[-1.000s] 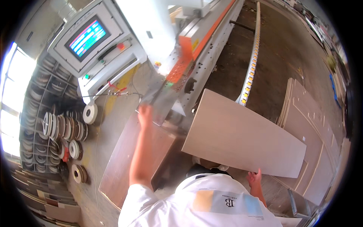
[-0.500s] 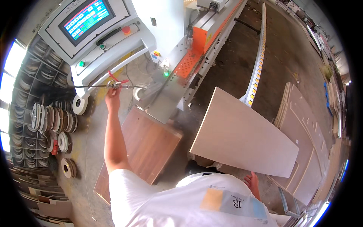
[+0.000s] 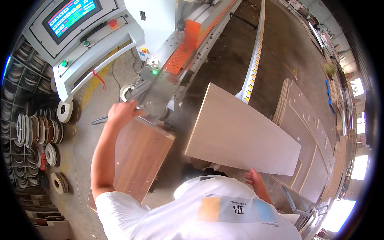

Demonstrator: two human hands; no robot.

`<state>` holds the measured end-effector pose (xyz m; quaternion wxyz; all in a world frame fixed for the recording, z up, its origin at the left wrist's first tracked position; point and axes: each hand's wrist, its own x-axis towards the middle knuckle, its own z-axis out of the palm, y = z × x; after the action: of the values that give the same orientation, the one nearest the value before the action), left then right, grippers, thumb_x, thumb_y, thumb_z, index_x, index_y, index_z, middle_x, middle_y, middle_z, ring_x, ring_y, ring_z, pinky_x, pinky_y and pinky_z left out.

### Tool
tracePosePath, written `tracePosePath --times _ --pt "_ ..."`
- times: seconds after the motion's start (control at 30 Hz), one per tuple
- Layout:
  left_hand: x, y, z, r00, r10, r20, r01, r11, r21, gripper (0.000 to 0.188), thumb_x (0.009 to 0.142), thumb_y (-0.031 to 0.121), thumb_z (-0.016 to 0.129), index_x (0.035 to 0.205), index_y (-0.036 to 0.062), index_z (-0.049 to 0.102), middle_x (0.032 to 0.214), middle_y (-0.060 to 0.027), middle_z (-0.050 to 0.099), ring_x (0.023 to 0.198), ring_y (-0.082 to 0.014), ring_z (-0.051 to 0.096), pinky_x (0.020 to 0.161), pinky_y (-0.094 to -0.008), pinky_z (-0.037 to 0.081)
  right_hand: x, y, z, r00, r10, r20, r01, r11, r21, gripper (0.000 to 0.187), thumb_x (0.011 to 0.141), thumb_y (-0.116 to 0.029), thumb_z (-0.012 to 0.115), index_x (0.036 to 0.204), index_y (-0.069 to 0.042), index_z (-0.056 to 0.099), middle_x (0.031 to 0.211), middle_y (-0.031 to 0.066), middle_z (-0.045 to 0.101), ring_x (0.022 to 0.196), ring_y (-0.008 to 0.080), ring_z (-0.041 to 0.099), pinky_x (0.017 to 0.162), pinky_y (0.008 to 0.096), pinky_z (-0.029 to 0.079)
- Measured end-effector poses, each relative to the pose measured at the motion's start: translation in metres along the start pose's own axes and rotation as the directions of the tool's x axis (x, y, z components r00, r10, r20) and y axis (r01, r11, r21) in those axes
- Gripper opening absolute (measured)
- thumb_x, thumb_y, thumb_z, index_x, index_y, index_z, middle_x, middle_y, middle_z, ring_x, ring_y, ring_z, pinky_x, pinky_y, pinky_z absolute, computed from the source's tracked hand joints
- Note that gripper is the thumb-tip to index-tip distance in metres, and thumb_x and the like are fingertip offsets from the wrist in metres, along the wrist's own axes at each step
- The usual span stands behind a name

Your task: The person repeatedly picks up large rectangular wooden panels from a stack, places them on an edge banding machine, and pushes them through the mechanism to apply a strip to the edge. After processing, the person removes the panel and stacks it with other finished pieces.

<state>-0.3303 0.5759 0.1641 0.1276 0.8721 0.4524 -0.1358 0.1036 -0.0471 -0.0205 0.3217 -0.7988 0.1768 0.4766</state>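
Metal tool [image 3: 139, 107] looks in use, your left hand [image 3: 123, 113] gripping; right hand [image 3: 256, 179] at panel [image 3: 244, 136], hold unclear; panel apart from orange plate [image 3: 177, 62].

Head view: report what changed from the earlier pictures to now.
The left hand gripped the metal hose fitting beside the rail and carried it right, toward the machine bed; the red cord is left on the rail. The right hand stayed by the lower edge of the pale panel.
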Motion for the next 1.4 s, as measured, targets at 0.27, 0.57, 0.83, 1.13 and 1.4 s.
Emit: tracePosePath --times 0.27,0.57,0.83,1.13,1.4 --pt "0.012 0.020 0.019 0.998 -0.023 0.051 0.027 0.996 -0.088 0.056 0.094 0.062 0.056 0.111 0.0093 0.065 0.098 -0.0147 0.073 0.096 -0.0383 0.068 0.082 -0.0487 0.052 0.002 0.013 0.000 0.999 -0.042 -0.023 0.043 0.997 0.057 0.052 0.096 -0.051 0.059 0.126 -0.010 0.052 0.119 0.0120 0.067 0.102 0.0271 0.067 0.081 0.0502 0.054" --pt "-0.060 0.007 0.010 0.987 0.000 0.159 0.007 0.999 -0.045 0.048 0.091 0.057 0.063 0.104 0.0107 0.067 0.094 -0.0124 0.074 0.093 -0.0350 0.069 0.079 -0.0455 0.053 0.004 0.011 0.006 0.994 -0.076 -0.074 0.083 0.992 0.097 0.040 0.097 -0.046 0.059 0.115 -0.010 0.057 0.098 0.0066 0.071 0.083 0.0197 0.069 0.068 0.0402 0.054" --pt "-0.175 -0.017 -0.009 0.916 -0.106 0.386 0.084 0.994 0.073 0.044 0.088 0.055 0.068 0.099 0.0125 0.067 0.085 -0.0112 0.071 0.085 -0.0349 0.068 0.073 -0.0469 0.052 0.024 0.025 0.004 0.982 -0.111 -0.152 0.131 0.982 0.133 0.041 0.097 -0.047 0.060 0.107 -0.007 0.059 0.086 0.0050 0.071 0.071 0.0163 0.067 0.059 0.0344 0.053" --pt "-0.164 -0.001 0.014 0.976 -0.036 0.216 0.033 0.999 0.018 0.050 0.087 0.059 0.068 0.099 0.0098 0.065 0.081 -0.0119 0.071 0.083 -0.0371 0.068 0.071 -0.0482 0.051 0.031 0.027 0.005 0.980 -0.131 -0.147 0.153 0.976 0.156 0.043 0.097 -0.049 0.060 0.110 -0.007 0.060 0.087 0.0049 0.071 0.070 0.0159 0.067 0.058 0.0347 0.053" --pt "-0.038 0.064 0.029 1.000 -0.018 0.020 0.020 0.995 -0.095 0.051 0.095 0.054 0.059 0.111 0.0050 0.060 0.095 -0.0190 0.072 0.094 -0.0399 0.067 0.079 -0.0509 0.051 0.019 0.032 0.001 0.983 -0.165 -0.076 0.176 0.970 0.168 0.039 0.099 -0.044 0.059 0.118 -0.010 0.059 0.094 0.0040 0.072 0.076 0.0156 0.067 0.062 0.0361 0.055"
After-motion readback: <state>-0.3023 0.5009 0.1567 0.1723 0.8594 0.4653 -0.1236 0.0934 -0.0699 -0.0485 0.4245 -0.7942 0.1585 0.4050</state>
